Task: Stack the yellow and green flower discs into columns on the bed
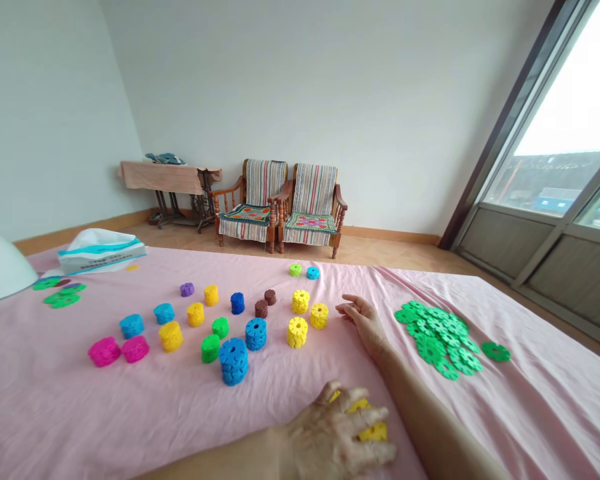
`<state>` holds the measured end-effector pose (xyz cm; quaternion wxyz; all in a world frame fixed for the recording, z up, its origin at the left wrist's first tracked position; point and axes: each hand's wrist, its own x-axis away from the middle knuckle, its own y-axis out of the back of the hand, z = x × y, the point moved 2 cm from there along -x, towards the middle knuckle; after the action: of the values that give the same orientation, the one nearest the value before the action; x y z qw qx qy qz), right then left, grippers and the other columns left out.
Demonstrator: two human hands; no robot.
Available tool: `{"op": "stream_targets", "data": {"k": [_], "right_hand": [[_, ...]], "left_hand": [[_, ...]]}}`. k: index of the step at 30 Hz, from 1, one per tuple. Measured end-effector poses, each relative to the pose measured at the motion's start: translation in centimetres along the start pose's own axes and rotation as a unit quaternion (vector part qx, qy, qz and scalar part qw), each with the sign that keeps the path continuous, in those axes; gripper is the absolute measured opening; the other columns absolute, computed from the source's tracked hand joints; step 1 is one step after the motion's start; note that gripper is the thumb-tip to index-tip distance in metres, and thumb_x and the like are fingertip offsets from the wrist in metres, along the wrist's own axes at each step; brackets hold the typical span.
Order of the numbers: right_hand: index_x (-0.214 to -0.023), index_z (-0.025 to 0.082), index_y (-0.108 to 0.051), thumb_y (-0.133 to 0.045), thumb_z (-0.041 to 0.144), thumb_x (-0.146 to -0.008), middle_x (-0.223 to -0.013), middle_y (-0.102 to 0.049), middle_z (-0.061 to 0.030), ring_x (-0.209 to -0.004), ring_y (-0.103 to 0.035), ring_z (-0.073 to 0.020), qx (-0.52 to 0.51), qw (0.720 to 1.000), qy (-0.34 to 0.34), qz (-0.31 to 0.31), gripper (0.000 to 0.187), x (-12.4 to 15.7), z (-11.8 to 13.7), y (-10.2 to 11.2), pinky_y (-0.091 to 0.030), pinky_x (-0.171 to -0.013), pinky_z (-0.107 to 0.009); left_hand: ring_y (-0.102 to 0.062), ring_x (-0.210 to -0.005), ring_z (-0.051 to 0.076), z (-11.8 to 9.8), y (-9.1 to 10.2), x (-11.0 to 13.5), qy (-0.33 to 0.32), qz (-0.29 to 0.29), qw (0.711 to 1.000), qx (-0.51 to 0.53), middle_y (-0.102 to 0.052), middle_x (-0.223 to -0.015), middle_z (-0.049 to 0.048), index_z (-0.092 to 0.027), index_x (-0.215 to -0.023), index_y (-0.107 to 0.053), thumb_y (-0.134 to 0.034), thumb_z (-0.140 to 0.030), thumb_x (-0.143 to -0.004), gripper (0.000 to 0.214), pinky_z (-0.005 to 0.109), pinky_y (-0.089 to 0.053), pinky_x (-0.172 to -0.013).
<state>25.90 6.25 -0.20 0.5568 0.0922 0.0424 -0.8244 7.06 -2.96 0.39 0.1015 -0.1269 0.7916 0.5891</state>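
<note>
1. Head view: the left hand (341,427) was palm down, fingers spread over bright yellow notched plastic discs (373,433) near the cloth's front edge; whether it gripped them could not be made out.
2. The right hand (364,323) rested with its fingers loosely extended, nothing visible in its grasp, just beside three bright yellow stacks of notched discs (297,333).
3. Left of those yellow stacks stood two tall blue stacks of notched discs (233,362), one nearer the front than the other.
4. Right of the right hand lay a loose heap of flat green notched discs (437,339), a single green disc (496,351) just beside it.
5. Everything sat on a pale pink cloth (155,417).
6. At the far left, a white-and-turquoise soft tissue packet (103,255) carried dark lettering, too blurred to read.
</note>
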Motion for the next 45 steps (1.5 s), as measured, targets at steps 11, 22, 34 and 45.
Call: {"op": "stream_targets", "data": {"k": [11,22,34,45], "right_hand": [[-0.105,0.016,-0.063,-0.063,0.042,-0.072,-0.080,-0.074,-0.0083,-0.079,-0.069,-0.0225,0.017,1.000,0.002,0.018,0.042,-0.1,0.0,-0.1,-0.053,-0.073,-0.036],[-0.100,0.017,-0.063,-0.057,0.041,-0.074,-0.072,-0.072,-0.0058,-0.068,-0.068,-0.0207,0.054,0.998,0.038,-0.010,0.035,0.1,-0.1,-0.4,-0.053,-0.063,-0.033],[-0.098,0.022,-0.061,-0.051,0.023,-0.085,-0.082,-0.067,-0.0047,-0.074,-0.062,-0.0186,0.188,0.925,0.317,0.092,0.016,5.4,5.6,-5.2,-0.050,-0.070,-0.032],[-0.110,0.022,-0.060,-0.069,0.039,-0.078,-0.094,-0.061,-0.0066,-0.086,-0.055,-0.0237,0.272,0.852,0.370,0.253,0.038,7.7,7.0,-8.2,-0.043,-0.089,-0.045]], "left_hand": [[-0.058,-0.102,0.024,1.9,2.1,-0.7,0.098,-0.037,0.994,0.020,-0.065,-0.109,0.0083,-0.022,-0.108,-0.062,-0.046,-0.017,-0.093,0.022,0.038,-0.040,-0.092],[-0.061,-0.096,0.023,3.9,4.2,3.2,0.287,-0.242,0.898,0.229,-0.068,-0.100,0.0059,-0.022,-0.100,-0.067,-0.064,-0.023,-0.083,0.017,0.033,-0.047,-0.090],[-0.069,-0.080,0.024,5.1,3.9,5.1,0.399,-0.437,0.548,0.592,-0.070,-0.083,0.0058,-0.016,-0.091,-0.061,-0.075,-0.051,-0.071,0.042,0.035,-0.056,-0.073],[-0.057,-0.117,0.029,5.5,2.9,6.3,0.370,-0.454,0.573,0.573,-0.054,-0.136,0.0082,-0.023,-0.125,-0.055,-0.064,-0.047,-0.084,0.049,0.037,-0.050,-0.093]]}}
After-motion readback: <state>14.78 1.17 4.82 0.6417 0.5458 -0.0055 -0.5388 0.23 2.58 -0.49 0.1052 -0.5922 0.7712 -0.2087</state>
